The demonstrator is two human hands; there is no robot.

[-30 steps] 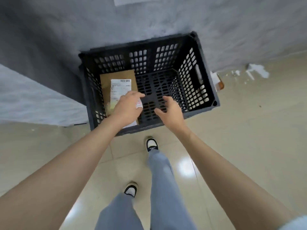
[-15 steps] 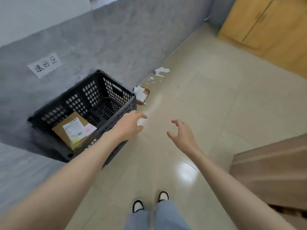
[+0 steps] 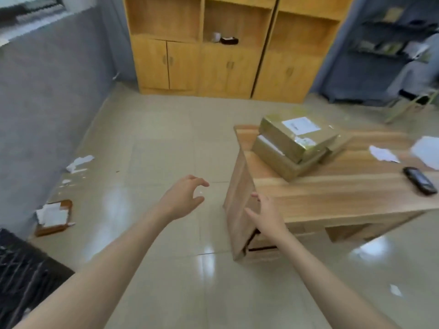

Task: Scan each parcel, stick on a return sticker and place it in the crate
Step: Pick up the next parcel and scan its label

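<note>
Parcels (image 3: 295, 144) are stacked on the wooden table (image 3: 344, 188), toward its far left corner, well apart from both hands and beyond them. A white label is seen on the top box. The dark handheld scanner (image 3: 420, 180) is laid flat further right on the same table, with a couple of white paper sheets (image 3: 383, 153) behind it. Only a corner of the black crate (image 3: 21, 269) is caught, way off to the left of the table, down on the floor by the grey wall.

The left hand (image 3: 183, 198) is held out over the tiled floor just left of the table, empty, fingers loosely curled and spread with the thumb apart from them. The right hand (image 3: 267, 216) is stretched forward in front of the table's near left end, also empty, palm turned inward, fingers relaxed and apart. Nothing is gripped by either one. Both forearms are extended straight ahead, bare.
</note>
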